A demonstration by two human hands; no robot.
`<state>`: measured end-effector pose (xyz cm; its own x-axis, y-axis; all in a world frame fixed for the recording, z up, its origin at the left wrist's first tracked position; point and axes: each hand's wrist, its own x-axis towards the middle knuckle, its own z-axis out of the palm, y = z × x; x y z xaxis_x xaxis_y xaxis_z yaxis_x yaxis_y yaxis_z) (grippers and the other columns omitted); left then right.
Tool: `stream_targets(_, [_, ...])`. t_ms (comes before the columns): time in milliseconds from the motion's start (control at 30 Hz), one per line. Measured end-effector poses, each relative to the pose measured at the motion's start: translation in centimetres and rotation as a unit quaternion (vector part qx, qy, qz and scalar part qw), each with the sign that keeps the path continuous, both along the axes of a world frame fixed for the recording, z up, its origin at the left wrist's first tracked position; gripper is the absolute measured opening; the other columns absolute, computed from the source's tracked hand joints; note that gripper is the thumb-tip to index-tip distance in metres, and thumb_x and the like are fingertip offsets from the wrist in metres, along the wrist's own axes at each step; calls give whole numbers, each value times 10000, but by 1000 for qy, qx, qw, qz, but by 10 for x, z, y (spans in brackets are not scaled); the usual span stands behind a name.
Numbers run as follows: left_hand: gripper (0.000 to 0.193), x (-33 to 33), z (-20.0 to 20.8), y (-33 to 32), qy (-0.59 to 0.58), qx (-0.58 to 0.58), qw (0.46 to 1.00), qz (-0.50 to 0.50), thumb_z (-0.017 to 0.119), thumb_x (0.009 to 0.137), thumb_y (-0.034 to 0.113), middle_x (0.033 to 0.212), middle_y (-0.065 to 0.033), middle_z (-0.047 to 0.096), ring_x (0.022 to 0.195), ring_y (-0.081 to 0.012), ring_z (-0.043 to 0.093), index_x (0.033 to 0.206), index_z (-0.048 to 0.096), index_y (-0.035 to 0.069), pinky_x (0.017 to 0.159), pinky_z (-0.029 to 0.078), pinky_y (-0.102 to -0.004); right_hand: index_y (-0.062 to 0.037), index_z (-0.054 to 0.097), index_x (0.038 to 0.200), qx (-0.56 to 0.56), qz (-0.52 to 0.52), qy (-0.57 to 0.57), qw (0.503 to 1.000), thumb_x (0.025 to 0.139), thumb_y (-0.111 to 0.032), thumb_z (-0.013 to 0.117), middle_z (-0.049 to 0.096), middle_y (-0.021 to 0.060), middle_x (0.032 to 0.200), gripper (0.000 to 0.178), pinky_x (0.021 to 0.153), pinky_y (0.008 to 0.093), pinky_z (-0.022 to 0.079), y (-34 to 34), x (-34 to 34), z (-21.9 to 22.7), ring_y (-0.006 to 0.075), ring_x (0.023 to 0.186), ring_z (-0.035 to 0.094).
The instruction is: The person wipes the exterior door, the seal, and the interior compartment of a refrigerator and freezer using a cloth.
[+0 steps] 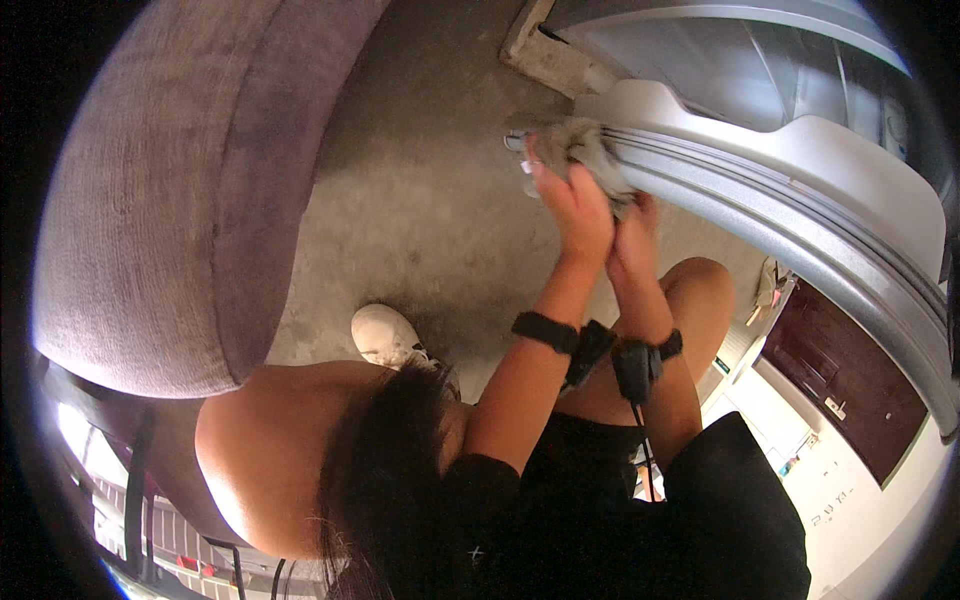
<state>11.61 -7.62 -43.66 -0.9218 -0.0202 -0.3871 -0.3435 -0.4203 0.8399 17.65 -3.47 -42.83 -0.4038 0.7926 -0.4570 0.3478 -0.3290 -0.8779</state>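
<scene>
Two-handed hold on a grey cloth (590,142), just right of top centre in the frame, at the left end of a silver grooved rail (790,210); bunched, probably for a thicker pad. Wrapped at its left side by the left hand (575,207), likely for a firm grasp. Met at its lower edge by the right hand (636,235), too blurred to tell how tightly closed. Black straps (545,332) near mid-frame, clear of both palms. Planted left of centre, presumably for balance: white shoe (383,335). Upper left, purple-grey upholstery (165,220).
</scene>
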Motion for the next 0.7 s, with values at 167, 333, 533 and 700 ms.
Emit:
stream_targets(167, [537,-9,-82,-6,-130,-45,990,-26,427,918,97,1303,-296,510,1176,-386,496,1391,346,-145,1064,337,-389,24,425,1356,-8,36,-199,979,900,35,440,522,175,1284,457,942,349,433,-8,-21,-67,260,1132,519])
stream_targets(333, [520,-3,-93,1,-95,-103,989,-43,442,899,127,1314,-344,496,1174,-446,472,1333,416,-158,1059,325,-425,17,472,1308,-22,-8,-124,992,888,19,481,568,131,1124,421,742,361,482,5,-4,-103,246,919,554])
stream_targets(533, [340,-20,-103,-16,55,-217,974,-23,423,890,69,1073,-240,610,985,-375,572,1161,551,-91,976,415,-428,3,497,1294,14,-2,-67,998,864,28,504,600,115,1140,431,663,277,461,-37,-27,-40,156,863,569])
stream_targets(700, [288,-32,51,-8,189,32,979,-70,395,798,-18,978,-103,623,866,-221,574,945,642,-41,862,460,-344,23,491,1305,-8,-47,105,993,918,-13,540,580,108,1256,392,888,299,490,-18,8,28,173,1098,578])
